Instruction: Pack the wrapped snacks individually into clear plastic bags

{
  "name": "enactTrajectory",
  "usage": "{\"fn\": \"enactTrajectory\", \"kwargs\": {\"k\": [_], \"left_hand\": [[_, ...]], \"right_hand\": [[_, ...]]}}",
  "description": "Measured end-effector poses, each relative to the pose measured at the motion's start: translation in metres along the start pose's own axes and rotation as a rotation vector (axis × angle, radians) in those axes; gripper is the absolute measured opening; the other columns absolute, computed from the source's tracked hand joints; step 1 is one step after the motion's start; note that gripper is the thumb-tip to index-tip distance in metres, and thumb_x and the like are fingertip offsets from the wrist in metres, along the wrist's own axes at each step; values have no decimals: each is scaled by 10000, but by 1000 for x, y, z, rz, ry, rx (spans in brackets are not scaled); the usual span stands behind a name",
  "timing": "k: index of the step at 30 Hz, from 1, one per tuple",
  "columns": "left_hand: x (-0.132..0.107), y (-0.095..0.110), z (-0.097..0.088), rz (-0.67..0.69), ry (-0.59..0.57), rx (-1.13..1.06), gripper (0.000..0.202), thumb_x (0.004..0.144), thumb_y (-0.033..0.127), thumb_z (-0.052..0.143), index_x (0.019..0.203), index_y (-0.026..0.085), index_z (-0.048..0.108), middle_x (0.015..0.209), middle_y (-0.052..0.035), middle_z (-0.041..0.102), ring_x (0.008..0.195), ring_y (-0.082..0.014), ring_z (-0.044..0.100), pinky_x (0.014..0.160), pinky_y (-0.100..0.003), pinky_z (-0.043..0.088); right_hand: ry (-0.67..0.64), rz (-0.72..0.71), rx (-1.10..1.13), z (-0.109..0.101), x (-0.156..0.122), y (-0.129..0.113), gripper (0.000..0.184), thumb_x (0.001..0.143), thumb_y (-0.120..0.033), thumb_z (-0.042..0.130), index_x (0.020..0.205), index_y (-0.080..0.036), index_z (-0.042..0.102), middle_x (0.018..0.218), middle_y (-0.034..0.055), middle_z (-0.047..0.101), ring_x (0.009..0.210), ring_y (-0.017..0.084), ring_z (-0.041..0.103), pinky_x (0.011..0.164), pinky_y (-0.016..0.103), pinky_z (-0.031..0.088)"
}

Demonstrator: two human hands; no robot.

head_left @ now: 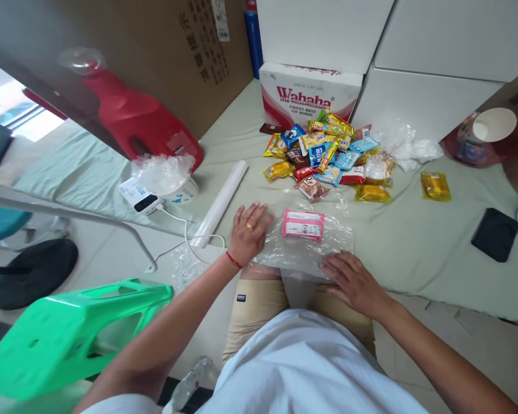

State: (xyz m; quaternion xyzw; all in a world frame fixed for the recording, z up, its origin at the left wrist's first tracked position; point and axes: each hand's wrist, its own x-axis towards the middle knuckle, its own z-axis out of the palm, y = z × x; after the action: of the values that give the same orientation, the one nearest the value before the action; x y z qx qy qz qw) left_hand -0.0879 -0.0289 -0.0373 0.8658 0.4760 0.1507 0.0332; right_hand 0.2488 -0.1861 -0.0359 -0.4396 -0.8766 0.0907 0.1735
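Observation:
A clear plastic sheet or bag (pixel 280 253) lies flat at the front edge of the cloth-covered table. On it rests a small pink-and-white snack packet (pixel 303 225), its printed label facing up. My left hand (pixel 248 233), with a ring and a red cord at the wrist, is at the sheet's left edge, fingers stretched out. Over the sheet's lower right corner lies my right hand (pixel 356 283), fingers extended. Neither hand touches the packet. Just behind the sheet is a pile of wrapped snacks (pixel 323 152) in many colours.
A white roll (pixel 222 201) lies left of my left hand, near a white cable (pixel 185 230) and a tub (pixel 183 190). Behind stand a Wahaha carton (pixel 313 95) and a red jug (pixel 142 118). A black flat object (pixel 495 234) and paper cup (pixel 487 129) are right. A green stool (pixel 69 333) stands lower left.

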Motion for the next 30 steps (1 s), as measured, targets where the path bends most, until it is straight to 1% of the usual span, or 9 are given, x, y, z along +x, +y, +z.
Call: {"fn": "enactTrajectory", "kwargs": {"k": [4,8,11,16,19,21,24,27,30], "left_hand": [[-11,-7,-3,35,-50,-17,366,978,274,421,1109,301,762,1494,-23,639,1567,-264,369,1322,-574,156],[-2,-17,2,-253,23,-33,398,1013,391,430,1246,244,718,1592,-95,536,1574,-338,331,1268,-645,244],[12,-27,9,-333,29,-114,421,997,407,447,1253,199,708,1574,-140,532,1542,-370,367,1238,-636,325],[15,-31,-4,-308,292,-234,367,913,318,515,1209,187,688,1460,-149,579,1418,-335,499,1213,-563,402],[-3,-16,-28,-87,455,-232,384,822,244,550,1191,211,652,1314,-135,648,1351,-330,560,1150,-575,448],[-18,-1,-38,184,392,-263,444,810,232,569,1253,232,606,1252,-117,693,1318,-320,600,1130,-576,454],[-35,20,-31,488,148,-267,519,897,309,611,1406,250,530,1425,-147,652,1409,-314,558,1231,-589,323],[-43,26,-6,530,0,-219,605,951,484,648,1495,265,499,1598,-200,507,1502,-339,467,1294,-624,121],[-40,17,9,369,-44,-248,535,983,488,616,1462,255,560,1591,-200,520,1494,-327,484,1298,-630,42]], "right_hand": [[76,71,84,6,7,9,309,1042,-209,502,1213,-272,752,1230,109,732,1183,275,624,1041,526,539],[116,120,315,-21,39,22,292,1058,-281,486,1179,-260,751,1109,101,752,1040,235,669,904,417,575],[140,201,441,-41,67,36,285,1048,-327,504,1120,-235,763,1025,83,749,899,194,686,806,329,548],[55,450,537,-51,107,65,308,948,-411,566,943,-191,783,859,47,749,725,169,629,674,274,464],[-8,568,584,-48,119,77,342,883,-454,581,902,-173,775,779,35,729,664,162,585,625,265,427],[-33,596,601,-44,122,81,359,856,-474,592,899,-168,774,754,28,711,640,153,557,602,259,405],[-53,621,625,-38,120,86,386,846,-503,600,926,-170,779,733,20,686,611,140,512,565,247,369],[-68,646,630,-36,118,89,412,846,-532,610,940,-170,783,703,16,663,585,131,472,538,240,344],[-63,652,625,-40,118,89,441,835,-556,625,955,-166,790,727,29,681,570,124,447,529,240,340]]}}
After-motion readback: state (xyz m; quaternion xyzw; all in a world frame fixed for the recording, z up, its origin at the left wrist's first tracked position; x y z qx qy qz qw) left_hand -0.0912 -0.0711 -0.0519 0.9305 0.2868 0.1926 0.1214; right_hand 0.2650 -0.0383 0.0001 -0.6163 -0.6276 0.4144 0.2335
